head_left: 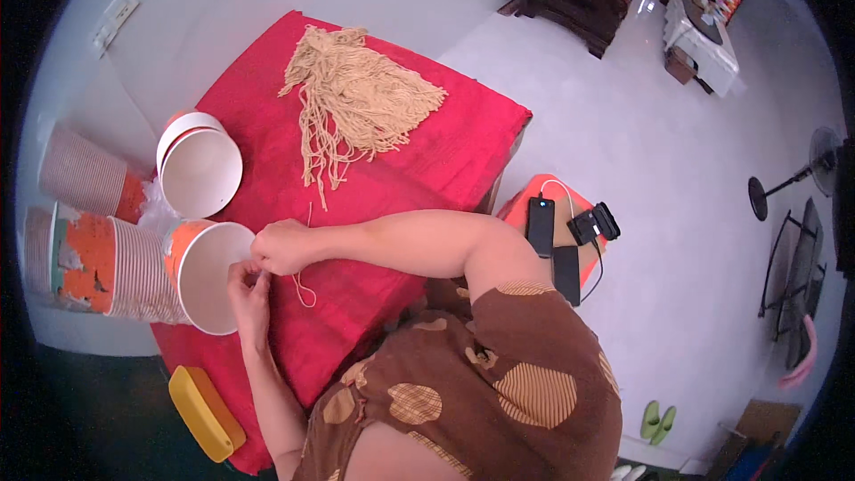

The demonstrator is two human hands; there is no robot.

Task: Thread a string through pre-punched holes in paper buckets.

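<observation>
Both my hands meet at the right rim of a white-lined paper bucket (pixel 214 281) tipped on its side, its mouth facing me. My right hand (pixel 280 248) is closed in a fist-like pinch, just above the left. The fingers of my left hand (pixel 248 292) are curled together beside the rim. Whatever lies between the fingers is hidden or too small to name. A thin beige string (pixel 305 294) shows on the red cloth below my right wrist, and a strand also sticks out above it. Whether it runs into the fingers I cannot tell.
A bundle of beige strings (pixel 365 93) lies on the red cloth (pixel 258 80). Stacked buckets (pixel 147 267) and more buckets (pixel 203 174) stand at left. A yellow tray (pixel 205 414) sits near the front left. A phone (pixel 540 224) rests on an orange stool (pixel 517 205) at right.
</observation>
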